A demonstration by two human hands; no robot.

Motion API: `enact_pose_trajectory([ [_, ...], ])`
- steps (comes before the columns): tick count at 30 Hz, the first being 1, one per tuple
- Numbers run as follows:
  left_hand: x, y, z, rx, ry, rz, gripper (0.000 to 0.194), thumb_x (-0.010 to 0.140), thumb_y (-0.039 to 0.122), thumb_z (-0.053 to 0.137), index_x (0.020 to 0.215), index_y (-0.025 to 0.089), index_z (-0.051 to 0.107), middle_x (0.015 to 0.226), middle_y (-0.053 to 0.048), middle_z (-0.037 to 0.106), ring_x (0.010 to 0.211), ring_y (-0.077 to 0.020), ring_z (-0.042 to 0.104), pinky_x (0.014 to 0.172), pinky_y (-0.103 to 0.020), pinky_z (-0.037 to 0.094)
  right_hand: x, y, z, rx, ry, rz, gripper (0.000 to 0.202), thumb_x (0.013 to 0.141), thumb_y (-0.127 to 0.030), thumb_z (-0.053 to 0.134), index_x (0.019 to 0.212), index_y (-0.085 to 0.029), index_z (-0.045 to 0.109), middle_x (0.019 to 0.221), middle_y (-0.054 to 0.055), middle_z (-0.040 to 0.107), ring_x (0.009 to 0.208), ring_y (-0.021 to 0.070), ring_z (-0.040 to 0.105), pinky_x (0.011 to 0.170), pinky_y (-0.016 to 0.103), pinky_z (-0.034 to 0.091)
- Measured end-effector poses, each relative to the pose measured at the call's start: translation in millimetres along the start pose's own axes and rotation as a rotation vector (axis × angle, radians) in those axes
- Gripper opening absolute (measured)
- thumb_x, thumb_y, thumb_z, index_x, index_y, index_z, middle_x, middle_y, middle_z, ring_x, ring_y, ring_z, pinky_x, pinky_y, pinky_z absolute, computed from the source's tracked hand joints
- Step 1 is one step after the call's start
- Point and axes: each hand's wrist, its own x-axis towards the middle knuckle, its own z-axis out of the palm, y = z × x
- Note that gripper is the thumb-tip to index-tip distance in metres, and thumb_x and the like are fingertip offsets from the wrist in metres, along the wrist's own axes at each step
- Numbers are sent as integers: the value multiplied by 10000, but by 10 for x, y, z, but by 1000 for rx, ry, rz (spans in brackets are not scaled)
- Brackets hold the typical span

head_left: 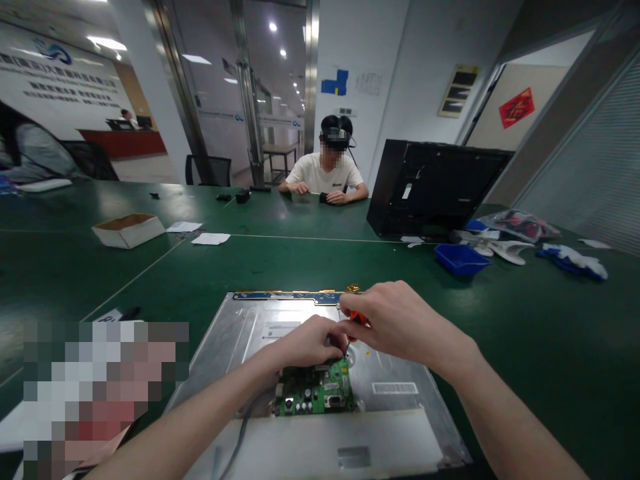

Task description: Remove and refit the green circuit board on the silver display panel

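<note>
We have the metal panel (393,363) lying flat on the worktop (530,320), lower centre of the frame. The green circuit board (315,388) sits on it, just below centre frame, with a grey cable (241,437) running to the lower left.

Right hand (395,323): our fingers are closed around the orange handle of the screwdriver (357,319); its tip points down at the board's upper right corner. Left hand (311,340): our fingers are bunched beside the tip; we cannot tell whether they pinch anything.

Status: the board is in position on the panel, and the blue strip board (280,295) lies along the panel's upper edge. We judge the corner under the tip unfinished. Turning direction and the state of the other fixings cannot be determined; the left hand covers part of the upper edge.
</note>
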Motion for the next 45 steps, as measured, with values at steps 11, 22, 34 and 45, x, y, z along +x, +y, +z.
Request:
enact_pose_trajectory([
  [11, 1, 11, -1, 0, 12, -23, 130, 704, 71, 634, 783, 150, 702, 726, 17, 684, 690, -147, 619, 653, -202, 438, -46, -8, -40, 62, 2, -16, 186, 862, -416, 535, 894, -233, 553, 741, 11, 666, 652, 169, 587, 522, 265, 227],
  [22, -4, 3, 0, 0, 8, -2, 135, 706, 66, 650, 794, 146, 714, 738, 5, 692, 689, -143, 615, 656, -205, 433, -87, 23, -38, 84, 32, -42, 149, 825, -330, 560, 933, -234, 522, 786, 1, 681, 667, 172, 603, 511, 266, 215],
  [34, -7, -14, 6, 31, 1, -8, 140, 719, 87, 626, 814, 147, 710, 749, 5, 689, 690, -144, 606, 650, -213, 428, -103, -12, -64, 98, 9, -65, 168, 823, -304, 563, 965, -226, 517, 823, 6, 680, 673, 166, 599, 526, 265, 259],
  [45, -11, 55, -21, 46, -1, -6, 129, 715, 82, 641, 812, 140, 704, 766, -7, 699, 710, -153, 622, 669, -216, 439, -105, -33, -85, 66, -2, -41, 156, 816, -246, 543, 968, -218, 527, 814, 16, 683, 671, 170, 608, 517, 265, 249],
])
